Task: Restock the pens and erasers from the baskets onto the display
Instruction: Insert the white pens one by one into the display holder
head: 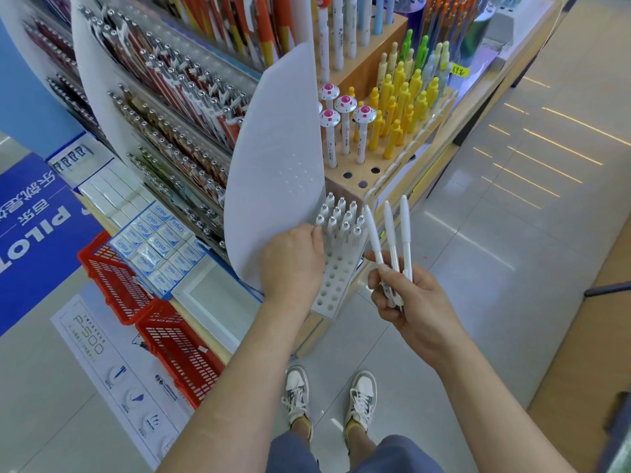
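**Entry: white pens in hand at the display rack**

- Right hand [404, 297]: the fingers are closed around the lower ends of three slim white pens [389, 233]. The pens fan upward and are well apart at their tops. The leftmost tip is just beside the rack's right edge.
- Left hand [292, 264]: it rests at the left edge of the white plastic rack drilled with round holes [336, 285]. The thumb lies alongside the nearest standing pen. The other fingers are hidden under the hand, so it cannot be told whether they grip the rack or the curved white sheet panel [276, 158] beside it.
- Rack: the far rows hold upright white pens with silver tips [341, 216]. The near rows show open holes.
- Behind the rack is a light wooden block with drilled holes [362, 175]. It carries pens with pink-and-white saucer tops [343, 109] and yellow pens [403, 107].
- To the left, boxed blue-and-white erasers [160, 249] lie in rows on the low shelf. Two red plastic mesh baskets [117, 278] sit on the floor against the shelf.
- The person's white sneakers [360, 397] stand on the grey tiled floor [478, 302].
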